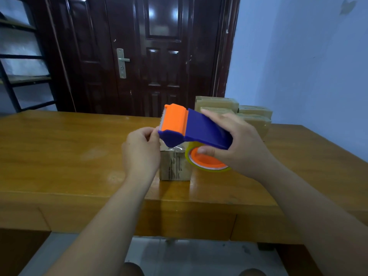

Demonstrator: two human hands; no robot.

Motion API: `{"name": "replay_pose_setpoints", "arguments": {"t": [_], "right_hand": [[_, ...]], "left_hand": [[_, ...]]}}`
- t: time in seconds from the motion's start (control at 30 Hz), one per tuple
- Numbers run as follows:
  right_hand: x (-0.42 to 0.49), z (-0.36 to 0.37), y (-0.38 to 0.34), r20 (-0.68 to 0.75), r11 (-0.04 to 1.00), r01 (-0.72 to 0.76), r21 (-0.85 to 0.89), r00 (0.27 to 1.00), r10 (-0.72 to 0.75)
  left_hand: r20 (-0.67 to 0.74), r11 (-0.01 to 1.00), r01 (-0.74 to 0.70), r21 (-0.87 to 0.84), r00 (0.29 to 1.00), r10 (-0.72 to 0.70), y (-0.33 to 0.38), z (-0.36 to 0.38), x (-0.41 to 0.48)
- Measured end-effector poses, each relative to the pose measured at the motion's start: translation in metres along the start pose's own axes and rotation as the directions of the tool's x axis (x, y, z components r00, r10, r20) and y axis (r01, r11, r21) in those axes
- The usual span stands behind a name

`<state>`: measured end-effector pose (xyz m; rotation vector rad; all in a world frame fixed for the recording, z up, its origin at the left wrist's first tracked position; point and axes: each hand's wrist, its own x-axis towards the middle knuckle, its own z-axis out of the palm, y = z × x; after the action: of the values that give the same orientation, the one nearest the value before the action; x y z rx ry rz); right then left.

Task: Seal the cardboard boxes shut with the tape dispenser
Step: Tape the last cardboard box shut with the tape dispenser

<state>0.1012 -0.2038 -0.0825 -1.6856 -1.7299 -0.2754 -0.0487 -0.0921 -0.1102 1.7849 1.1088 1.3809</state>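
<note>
Tape dispenser, blue with an orange front, up in the air over the middle of the bench, toothed cutter pointing away and to the left. Clamped in the right hand: fingers over the blue top, thumb pressed against the orange core of the roll of tape, yellowish, hanging under the body. Left hand at the cutter end, thumb and fingers drawn together in a pinch on the end of tape. Small cardboard box standing on the bench right below the dispenser, between the two hands, nearer the front edge than the back, shiny film across its top. Stack of boxes at the back edge toward the right corner, partly hidden behind the right hand. Beyond the bench, dark brown door with a metal handle, black shelf rack to the left, pale blue wall to the right. Grey floor below the front edge
</note>
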Motion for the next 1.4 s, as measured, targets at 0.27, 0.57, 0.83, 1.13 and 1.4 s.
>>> {"name": "replay_pose_setpoints", "arguments": {"t": [0.27,0.57,0.83,1.13,1.4], "right_hand": [[-0.02,0.015,0.034,-0.066,0.994,-0.061,0.089,0.996,0.067],[-0.016,0.012,0.038,-0.1,0.921,-0.144,0.361,0.976,0.192],[-0.017,0.014,0.05,-0.057,0.98,-0.117,0.161,0.99,0.127],[0.004,-0.001,0.065,0.073,0.971,-0.227,0.075,0.972,0.222],[0.004,0.007,0.071,0.11,0.972,-0.223,0.074,0.971,0.214]], "left_hand": [[0.007,0.986,-0.075,0.149,0.997,0.074,0.011,0.001,0.007],[0.077,0.972,0.208,-0.108,0.977,-0.2,-0.022,-0.003,0.022],[0.021,0.985,0.153,0.075,0.988,-0.155,-0.037,-0.009,0.025],[0.049,0.954,0.154,0.259,0.984,-0.172,-0.043,0.006,0.026],[0.097,0.954,0.194,0.228,0.971,-0.22,-0.047,0.008,0.037]]}}
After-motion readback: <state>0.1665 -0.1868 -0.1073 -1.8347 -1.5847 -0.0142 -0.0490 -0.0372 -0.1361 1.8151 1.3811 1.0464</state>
